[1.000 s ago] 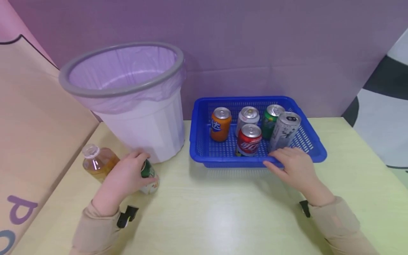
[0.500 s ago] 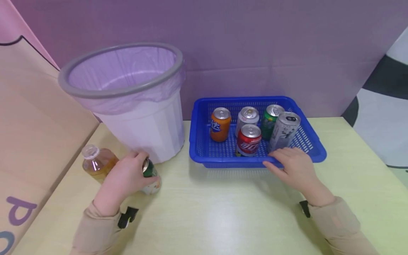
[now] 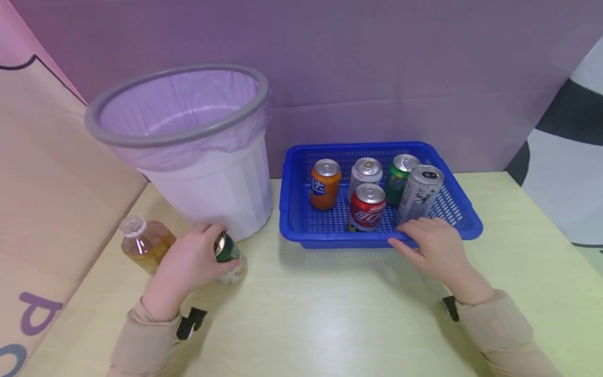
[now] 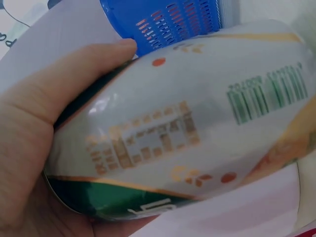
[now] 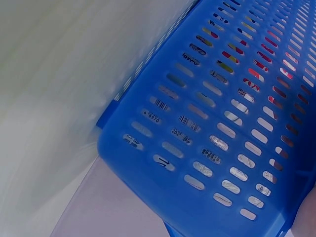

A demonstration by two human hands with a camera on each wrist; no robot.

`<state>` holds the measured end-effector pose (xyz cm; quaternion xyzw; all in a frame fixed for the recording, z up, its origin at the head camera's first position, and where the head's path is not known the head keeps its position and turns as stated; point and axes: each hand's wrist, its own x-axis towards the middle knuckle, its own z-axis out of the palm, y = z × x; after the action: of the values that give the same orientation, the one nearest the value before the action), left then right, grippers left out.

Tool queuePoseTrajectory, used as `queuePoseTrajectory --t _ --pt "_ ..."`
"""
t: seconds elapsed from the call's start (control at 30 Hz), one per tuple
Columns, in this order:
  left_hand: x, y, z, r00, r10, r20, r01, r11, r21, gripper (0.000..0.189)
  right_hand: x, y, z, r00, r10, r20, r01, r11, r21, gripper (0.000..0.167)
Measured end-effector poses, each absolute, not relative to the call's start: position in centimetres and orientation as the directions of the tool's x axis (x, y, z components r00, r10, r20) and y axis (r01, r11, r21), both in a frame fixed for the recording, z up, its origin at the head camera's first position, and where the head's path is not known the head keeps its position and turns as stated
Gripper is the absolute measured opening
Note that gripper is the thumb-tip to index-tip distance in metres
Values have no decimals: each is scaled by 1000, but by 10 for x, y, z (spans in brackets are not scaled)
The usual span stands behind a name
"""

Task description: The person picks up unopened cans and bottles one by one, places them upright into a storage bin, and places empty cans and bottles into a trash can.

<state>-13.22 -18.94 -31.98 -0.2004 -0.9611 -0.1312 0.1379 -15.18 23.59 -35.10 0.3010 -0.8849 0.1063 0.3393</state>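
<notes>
My left hand grips a green-and-white can at seven o'clock, mostly hidden behind fingers. My right hand rests flat-fingered on the blue basket rim at four o'clock, fingertips partly hidden.

Hidden under the left hand: most of the can. Cut off by the wrist view's edge: can's ends. Seen only in slivers through the basket slots: cans inside.
</notes>
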Motion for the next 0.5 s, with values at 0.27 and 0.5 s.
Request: queuePoseTrajectory --t 0.27,0.5 --pt "-130 -186 -316 -868 354 349 437 877 199 62 -151 236 -351 -590 -458 665 -605 796 12 71" --pt "-130 -183 -319 -830 374 413 484 851 204 58 -151 235 -350 -586 -461 666 -609 793 13 71"
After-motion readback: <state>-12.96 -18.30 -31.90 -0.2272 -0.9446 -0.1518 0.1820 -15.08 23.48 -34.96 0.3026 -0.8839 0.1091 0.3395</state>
